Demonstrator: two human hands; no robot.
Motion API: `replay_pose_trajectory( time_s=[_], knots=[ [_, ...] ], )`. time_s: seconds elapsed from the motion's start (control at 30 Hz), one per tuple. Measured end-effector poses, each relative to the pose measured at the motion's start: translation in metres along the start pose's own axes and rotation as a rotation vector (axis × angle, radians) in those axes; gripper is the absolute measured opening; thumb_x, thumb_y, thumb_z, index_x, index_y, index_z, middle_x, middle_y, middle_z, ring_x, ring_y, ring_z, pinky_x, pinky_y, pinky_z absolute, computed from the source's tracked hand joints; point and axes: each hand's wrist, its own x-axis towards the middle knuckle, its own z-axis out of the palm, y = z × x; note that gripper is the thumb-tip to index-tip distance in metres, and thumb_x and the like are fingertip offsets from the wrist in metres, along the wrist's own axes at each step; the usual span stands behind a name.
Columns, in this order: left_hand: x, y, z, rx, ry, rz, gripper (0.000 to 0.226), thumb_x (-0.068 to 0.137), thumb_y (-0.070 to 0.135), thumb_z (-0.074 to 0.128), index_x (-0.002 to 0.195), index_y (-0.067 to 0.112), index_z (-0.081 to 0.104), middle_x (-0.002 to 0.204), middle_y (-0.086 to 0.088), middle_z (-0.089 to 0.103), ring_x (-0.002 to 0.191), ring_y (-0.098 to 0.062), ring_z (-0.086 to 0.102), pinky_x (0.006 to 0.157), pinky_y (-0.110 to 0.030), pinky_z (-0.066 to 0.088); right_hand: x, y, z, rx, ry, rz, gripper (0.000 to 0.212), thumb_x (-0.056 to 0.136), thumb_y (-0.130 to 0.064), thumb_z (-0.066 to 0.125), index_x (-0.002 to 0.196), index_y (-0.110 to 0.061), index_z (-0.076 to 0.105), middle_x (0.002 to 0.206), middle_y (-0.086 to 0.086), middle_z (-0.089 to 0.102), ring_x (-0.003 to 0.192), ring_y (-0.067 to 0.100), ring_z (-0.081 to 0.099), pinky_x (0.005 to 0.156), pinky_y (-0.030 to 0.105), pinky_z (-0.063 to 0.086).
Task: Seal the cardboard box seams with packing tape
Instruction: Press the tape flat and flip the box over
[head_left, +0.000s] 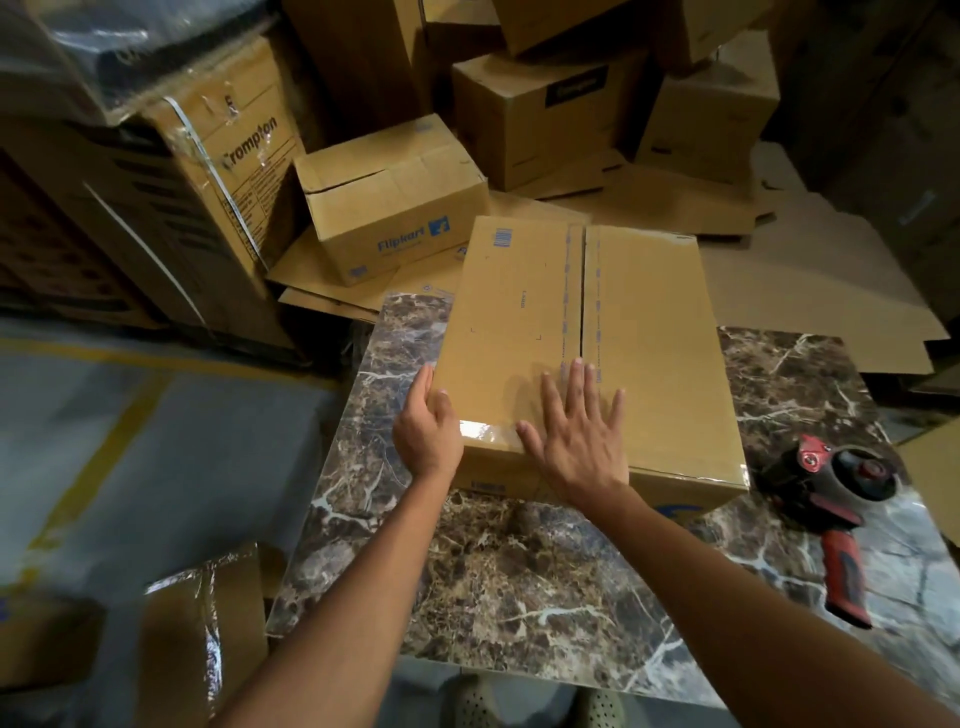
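Note:
A brown cardboard box (644, 332) lies on the marble-patterned table (519, 582), its two top flaps meeting in a centre seam that runs away from me. Clear tape glints along its near top edge. My left hand (426, 426) rests against the box's near left corner, fingers along the left side. My right hand (576, 431) lies flat with fingers spread on the box top at the near edge, over the seam's near end. A red and black tape dispenser (831, 499) lies on the table to the right of the box, untouched.
Stacked cardboard boxes fill the back and left, among them a Flipkart box (395, 197) and a Crompton box (228, 156). Flattened cardboard sheets (810, 291) lie behind the table. A small taped box (208, 623) stands on the floor at lower left.

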Motion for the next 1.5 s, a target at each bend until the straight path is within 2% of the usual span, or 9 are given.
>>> replay_pose_trajectory(
  time_s=[0.2,0.3,0.57,0.73,0.93,1.07,1.17,1.23,1.5],
  knots=[
    [0.0,0.004,-0.008,0.336,-0.119,0.078,0.045,0.1,0.024,0.048,0.145,0.019,0.043,0.139,-0.007,0.056,0.124,-0.029,0.055,0.095,-0.043,0.048,-0.003,0.001,-0.003,0.124,-0.053,0.011,0.077,0.093,-0.068,-0.005,0.152,-0.02,-0.02,0.158,0.016,-0.028,0.145,0.029,-0.028,0.118,0.061,-0.005],
    [-0.005,0.019,-0.005,0.534,-0.165,0.335,0.052,0.1,0.023,0.047,0.149,0.012,0.033,0.157,-0.008,0.032,0.146,-0.025,0.027,0.119,-0.05,0.021,-0.007,0.009,-0.011,0.199,-0.033,-0.05,0.075,0.093,-0.065,-0.005,0.152,-0.02,-0.017,0.159,0.012,-0.024,0.147,0.026,-0.024,0.12,0.056,-0.002],
    [-0.058,0.064,0.057,0.382,-0.534,0.774,0.049,0.102,0.018,0.035,0.15,0.009,0.031,0.157,-0.009,0.033,0.147,-0.022,0.025,0.12,-0.044,0.024,-0.027,0.065,-0.011,0.157,0.082,0.101,0.049,0.104,-0.03,0.021,0.152,-0.018,0.023,0.164,0.013,0.002,0.151,0.026,-0.009,0.121,0.055,0.001],
    [-0.071,0.077,0.098,0.446,-0.677,0.784,0.049,0.104,0.028,0.031,0.15,0.011,0.03,0.158,-0.01,0.03,0.148,-0.023,0.023,0.118,-0.046,0.026,-0.028,0.103,-0.012,0.104,0.103,0.222,0.045,0.1,-0.023,0.025,0.141,-0.019,0.04,0.163,0.014,0.012,0.152,0.027,-0.002,0.117,0.064,0.005],
    [-0.074,0.076,0.117,0.698,-0.647,0.722,0.071,0.099,0.057,0.016,0.153,0.01,0.02,0.162,-0.012,0.017,0.15,-0.026,0.011,0.121,-0.04,0.01,-0.035,0.127,-0.006,0.113,0.038,0.507,0.08,0.09,-0.072,0.017,0.151,-0.02,0.027,0.163,0.02,0.005,0.149,0.041,-0.002,0.109,0.071,0.007],
    [-0.072,0.076,0.116,0.76,-0.643,0.708,0.074,0.098,0.06,0.013,0.153,0.012,0.019,0.163,-0.01,0.011,0.15,-0.023,0.006,0.117,-0.036,0.0,-0.037,0.137,-0.009,0.204,0.066,0.436,0.08,0.092,-0.071,0.017,0.15,-0.016,0.027,0.161,0.021,0.015,0.142,0.042,0.028,0.108,0.054,0.035],
    [-0.076,0.075,0.118,0.801,-0.642,0.699,0.074,0.097,0.061,0.012,0.154,0.013,0.015,0.163,-0.009,0.007,0.15,-0.022,0.003,0.116,-0.035,-0.004,-0.054,0.168,-0.002,0.299,0.129,0.302,0.068,0.097,-0.06,0.022,0.15,-0.017,0.029,0.164,0.008,0.015,0.115,0.03,0.061,0.075,0.039,0.057],
    [-0.074,0.076,0.119,0.828,-0.635,0.687,0.077,0.095,0.064,0.01,0.154,0.014,0.009,0.163,-0.01,0.001,0.15,-0.023,-0.002,0.117,-0.037,-0.005,-0.058,0.182,0.001,0.363,0.135,0.214,0.066,0.098,-0.058,0.023,0.152,-0.019,0.024,0.165,0.002,0.01,0.108,0.028,0.064,0.061,0.032,0.053],
    [-0.078,0.083,0.117,0.94,-0.645,0.587,0.084,0.088,0.071,-0.001,0.154,0.018,-0.004,0.16,-0.012,-0.016,0.146,-0.025,-0.017,0.121,-0.052,-0.002,-0.059,0.188,-0.007,0.624,0.044,0.248,0.07,0.099,-0.059,0.028,0.155,-0.022,0.009,0.165,0.0,0.002,0.141,0.032,0.035,0.097,0.049,0.045]
  ],
)
